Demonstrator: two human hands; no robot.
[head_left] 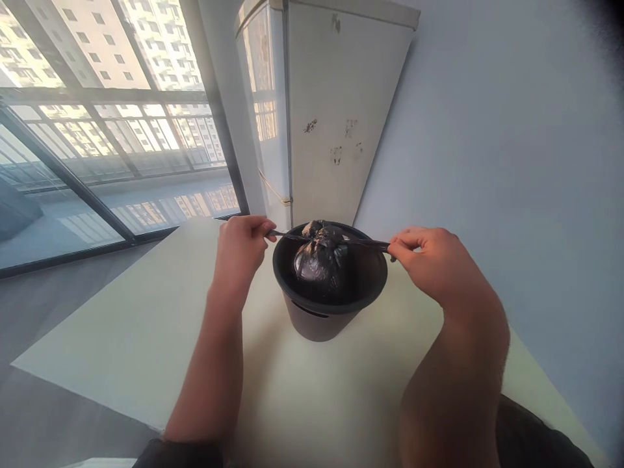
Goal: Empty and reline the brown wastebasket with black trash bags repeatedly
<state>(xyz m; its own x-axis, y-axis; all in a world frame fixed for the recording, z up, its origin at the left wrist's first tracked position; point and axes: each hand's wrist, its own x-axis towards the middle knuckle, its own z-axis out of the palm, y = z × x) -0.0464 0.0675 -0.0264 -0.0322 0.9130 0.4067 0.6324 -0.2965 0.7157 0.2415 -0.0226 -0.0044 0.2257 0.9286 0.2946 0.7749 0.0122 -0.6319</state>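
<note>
A black plastic garbage bag (319, 263), gathered tight at its neck, sits inside a dark trash can (319, 322). My left hand (244, 244) pinches one drawn-out strand of the bag beyond the can's left rim. On the opposite side, my right hand (426, 257) grips another strand, with a short end poking out below the fingers. Both strands run taut and nearly level from the gathered neck, above the can's opening. The bag's lower part is hidden within the can.
The can stands on a pale tabletop (146, 312). Behind it rises a white refrigerator (341, 84) with worn marks on its side. A glass sliding door (121, 149) is at the left, a plain wall (511, 130) at the right.
</note>
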